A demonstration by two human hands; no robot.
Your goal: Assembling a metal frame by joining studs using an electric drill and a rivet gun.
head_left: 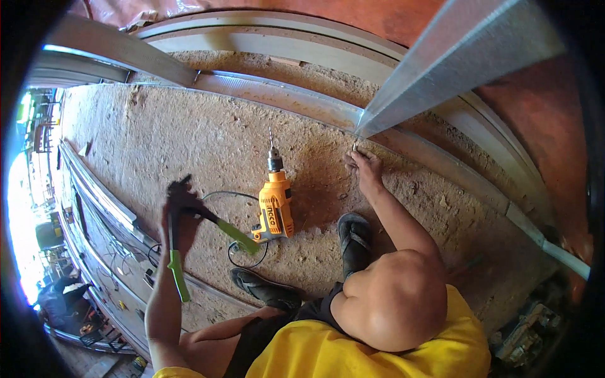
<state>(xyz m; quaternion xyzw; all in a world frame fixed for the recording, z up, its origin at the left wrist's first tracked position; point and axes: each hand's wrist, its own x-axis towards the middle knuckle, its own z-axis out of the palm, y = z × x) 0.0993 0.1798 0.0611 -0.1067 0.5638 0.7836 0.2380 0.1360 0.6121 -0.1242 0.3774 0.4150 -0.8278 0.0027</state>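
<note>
My left hand (188,232) is closed around a hand riveter (181,196) with a black head and two spread green handles, raised over the ground at the left. Near the foot of an upright metal stud (435,75), my right hand (365,169) pinches a small shiny metal pin (355,146). The pin is at the edge of the metal floor track (277,97); whether it sits in a hole there is too small to tell. Between my hands, a yellow drill (276,205) lies on the ground, its bit pointing toward the track.
A second metal stud (126,50) meets the track at the far left. Long metal profiles (101,189) lie along the left side. The drill's black cable (230,194) loops beside it. My sandalled feet (354,236) are on the dusty ground, and reddish sheeting (353,22) is beyond the track.
</note>
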